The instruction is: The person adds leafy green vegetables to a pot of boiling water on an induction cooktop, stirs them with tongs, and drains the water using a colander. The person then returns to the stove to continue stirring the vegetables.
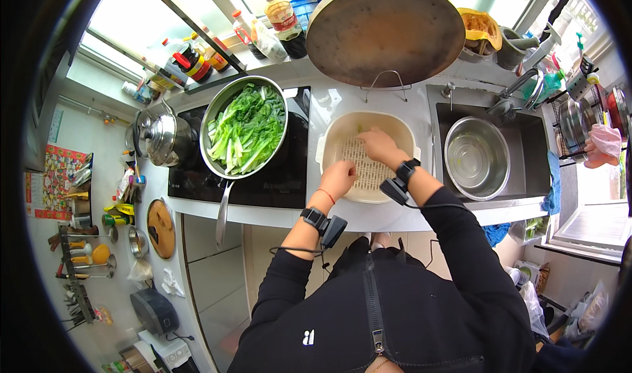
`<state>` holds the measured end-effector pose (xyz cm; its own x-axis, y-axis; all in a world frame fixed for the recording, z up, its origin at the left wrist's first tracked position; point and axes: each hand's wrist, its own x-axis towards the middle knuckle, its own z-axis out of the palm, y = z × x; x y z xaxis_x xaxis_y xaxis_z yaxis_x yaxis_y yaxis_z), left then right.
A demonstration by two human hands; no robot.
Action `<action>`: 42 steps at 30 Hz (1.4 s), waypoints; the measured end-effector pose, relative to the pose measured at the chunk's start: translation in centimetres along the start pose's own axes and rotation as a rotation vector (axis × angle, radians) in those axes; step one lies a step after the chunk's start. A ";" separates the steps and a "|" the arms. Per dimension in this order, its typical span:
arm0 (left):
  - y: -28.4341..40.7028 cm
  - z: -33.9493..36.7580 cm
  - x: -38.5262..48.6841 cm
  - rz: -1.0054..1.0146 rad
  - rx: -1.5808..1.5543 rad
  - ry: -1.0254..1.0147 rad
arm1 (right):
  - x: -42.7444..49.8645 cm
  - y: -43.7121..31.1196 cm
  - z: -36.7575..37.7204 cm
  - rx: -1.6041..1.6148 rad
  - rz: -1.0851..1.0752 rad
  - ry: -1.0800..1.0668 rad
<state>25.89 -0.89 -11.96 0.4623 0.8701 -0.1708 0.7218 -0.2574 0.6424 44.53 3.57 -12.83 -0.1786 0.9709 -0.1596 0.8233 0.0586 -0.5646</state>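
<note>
Both my hands are over a cream plastic draining basket (323, 161) with a slotted bottom, on the counter between cooktop and sink. My right hand (379, 145) reaches inside it, fingertips near the far-left inner wall, close to small green leaf scraps (359, 127). At the near-left rim is my left hand (339, 178), fingers curled inward; whether it grips anything is hidden. Left of the basket, a frying pan (203, 126) full of chopped leafy greens (247, 131) sits on the black cooktop (276, 188), its metal handle (225, 215) jutting over the counter's front edge.
A steel basin (502, 158) stands in the sink (531, 175) under the faucet (516, 89). Behind the basket a large round lid (385, 32) leans upright in a wire stand (387, 84). Sauce bottles (286, 25) line the sill. A lidded steel pot (168, 138) stands at left.
</note>
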 end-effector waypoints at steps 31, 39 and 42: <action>20.5 7.7 0.4 0.567 -0.209 0.073 | -23.8 9.2 -8.1 1.769 0.384 0.268; 33.6 17.0 2.1 0.756 -0.254 -0.056 | -38.7 23.8 -14.6 1.531 0.395 0.831; 34.4 18.3 2.1 0.653 -0.303 -0.122 | -44.8 32.0 -15.6 0.801 0.495 1.402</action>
<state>61.15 -15.62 -3.92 0.8168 0.5212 0.2471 0.1134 -0.5652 0.8171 87.27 -34.44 -11.05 0.9386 0.3276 0.1077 0.1105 0.0103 -0.9938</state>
